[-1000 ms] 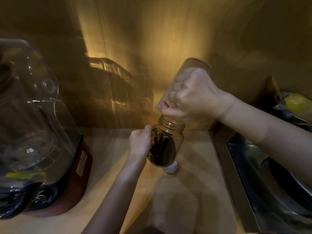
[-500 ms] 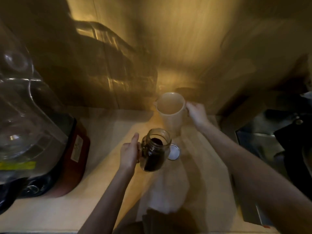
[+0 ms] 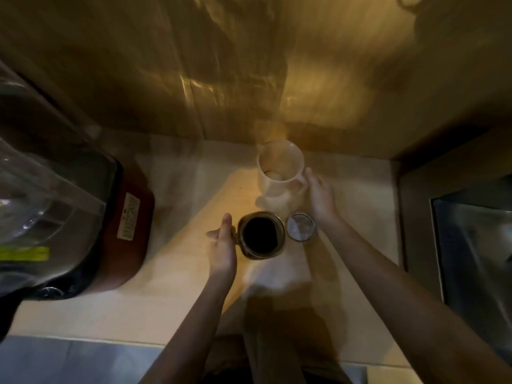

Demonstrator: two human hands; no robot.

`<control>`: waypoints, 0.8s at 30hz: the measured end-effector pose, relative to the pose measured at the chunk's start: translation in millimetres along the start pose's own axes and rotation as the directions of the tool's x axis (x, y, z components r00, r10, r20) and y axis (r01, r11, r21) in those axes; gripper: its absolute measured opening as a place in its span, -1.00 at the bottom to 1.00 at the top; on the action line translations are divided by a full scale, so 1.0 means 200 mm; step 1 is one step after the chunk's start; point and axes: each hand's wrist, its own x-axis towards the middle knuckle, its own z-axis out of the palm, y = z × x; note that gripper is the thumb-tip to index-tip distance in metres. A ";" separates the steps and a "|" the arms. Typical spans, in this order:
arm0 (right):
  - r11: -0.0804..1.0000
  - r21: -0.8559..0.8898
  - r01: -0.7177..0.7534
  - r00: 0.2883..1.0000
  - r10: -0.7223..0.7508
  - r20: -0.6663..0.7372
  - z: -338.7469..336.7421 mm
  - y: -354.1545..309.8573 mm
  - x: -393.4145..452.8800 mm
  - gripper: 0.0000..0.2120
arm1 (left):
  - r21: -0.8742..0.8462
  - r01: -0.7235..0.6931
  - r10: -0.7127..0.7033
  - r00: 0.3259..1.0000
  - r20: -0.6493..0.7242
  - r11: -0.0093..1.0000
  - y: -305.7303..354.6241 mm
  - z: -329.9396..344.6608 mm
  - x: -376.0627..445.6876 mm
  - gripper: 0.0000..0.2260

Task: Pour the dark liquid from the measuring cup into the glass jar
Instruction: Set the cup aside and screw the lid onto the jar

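The glass jar [image 3: 261,236] stands upright on the wooden counter [image 3: 177,273], holding dark liquid well up its body. My left hand [image 3: 221,245] rests against the jar's left side, fingers straight and apart, not wrapped around it. Behind the jar, the white measuring cup [image 3: 279,167] stands upright near the wall and looks empty inside. My right hand [image 3: 320,196] hovers at the cup's right, fingers loose beside its handle and not gripping. The jar's round metal lid [image 3: 301,227] lies flat just right of the jar.
A blender with a red base [image 3: 122,234] and a clear cover [image 3: 41,184] fills the left side of the counter. A steel sink [image 3: 471,245] is at the right. A wooden wall [image 3: 249,79] closes the back.
A second ago my right hand held the cup tipped over the jar. It has since set the cup upright by the wall and let go. My left hand has loosened off the jar.
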 end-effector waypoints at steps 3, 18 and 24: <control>0.990 -0.139 0.034 0.995 -0.047 -0.092 -0.09 0.05 -0.04 -0.80 | 0.001 0.031 -0.031 0.999 -0.006 1.000 -0.04 0.04 0.04 -0.58; 0.407 -0.861 0.305 0.951 -0.080 0.299 -0.16 0.33 -0.18 -0.24 | 0.087 0.065 -0.069 0.997 0.046 0.994 -0.20 0.05 0.08 -0.59; 0.470 -0.783 0.408 0.912 -0.171 0.373 -0.23 0.24 -0.24 -0.20 | 0.109 0.067 -0.074 0.995 0.065 0.992 -0.19 0.04 0.09 -0.56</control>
